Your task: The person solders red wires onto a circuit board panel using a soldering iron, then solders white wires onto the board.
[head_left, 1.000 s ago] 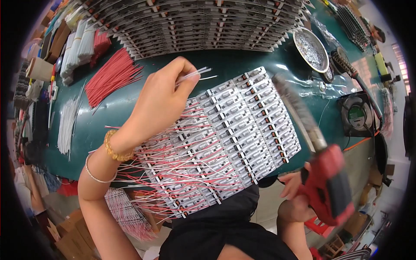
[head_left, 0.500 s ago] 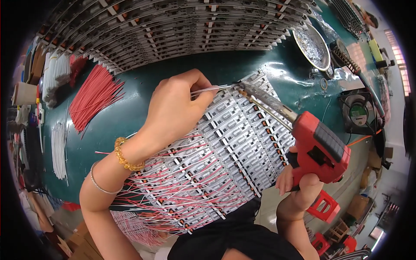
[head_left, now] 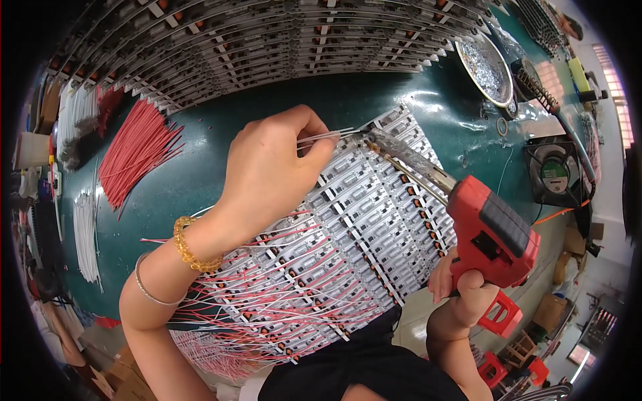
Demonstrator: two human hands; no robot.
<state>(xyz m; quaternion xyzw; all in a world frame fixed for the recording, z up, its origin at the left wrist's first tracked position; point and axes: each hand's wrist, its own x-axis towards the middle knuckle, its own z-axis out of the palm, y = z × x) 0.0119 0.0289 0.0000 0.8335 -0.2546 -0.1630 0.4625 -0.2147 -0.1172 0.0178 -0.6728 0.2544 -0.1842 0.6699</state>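
Observation:
Thin white wires (head_left: 324,138) are pinched between the thumb and fingers of my left hand (head_left: 271,167), their ends by the top edge of a slanted panel of small circuit boards (head_left: 364,207). Around the grip of a red and black soldering gun (head_left: 498,234) my right hand (head_left: 461,291) is closed. The gun's dark metal tip meets or nearly meets the panel's upper edge beside the wire ends; exact contact is too small to tell. Red and white wires (head_left: 267,287) trail from the panel's lower left part, below my left forearm.
Bundles of red wires (head_left: 137,154) and white wires (head_left: 85,234) lie on the green table (head_left: 160,214) at left. Stacked board panels (head_left: 267,40) rise at the back. A round metal dish (head_left: 461,63), a coiled-spring iron holder (head_left: 535,87) and a black fan (head_left: 554,172) stand at right.
The view has shifted slightly. My left hand still pinches the white wires, whose ends now show a little more spread. The soldering gun's tip stays at the panel's upper edge.

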